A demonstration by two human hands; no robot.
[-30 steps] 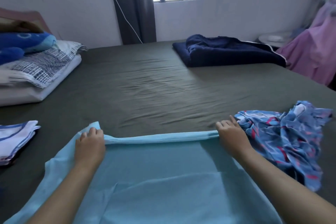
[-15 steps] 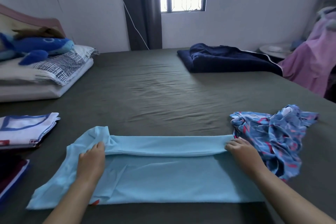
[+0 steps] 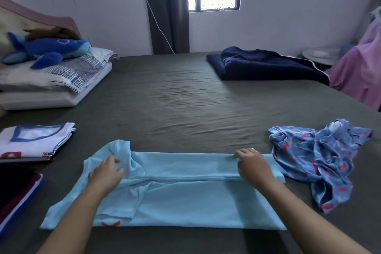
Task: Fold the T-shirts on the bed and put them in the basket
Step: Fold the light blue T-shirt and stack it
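Observation:
A light blue T-shirt (image 3: 181,202) lies flat across the near part of the dark bed (image 3: 185,105), its far edge folded toward me into a long band. My left hand (image 3: 106,173) rests on the shirt's left end near the sleeve, fingers spread and relaxed. My right hand (image 3: 252,166) presses on the folded band at its right end with fingers fairly straight. A crumpled blue patterned shirt (image 3: 321,159) lies just right of it. A folded white shirt with blue trim (image 3: 35,140) sits at the left. No basket is in view.
A dark red and blue folded item (image 3: 14,202) lies at the near left edge. Pillows with a blue plush whale (image 3: 47,49) are at the far left, a navy blanket (image 3: 268,66) at the far right, pink cloth (image 3: 360,72) hanging beyond the bed's right side.
Both hands pulled the shirt's far edge toward me and laid it down as a fold. The left hand has let go and now lies flat; the right fingers have loosened.

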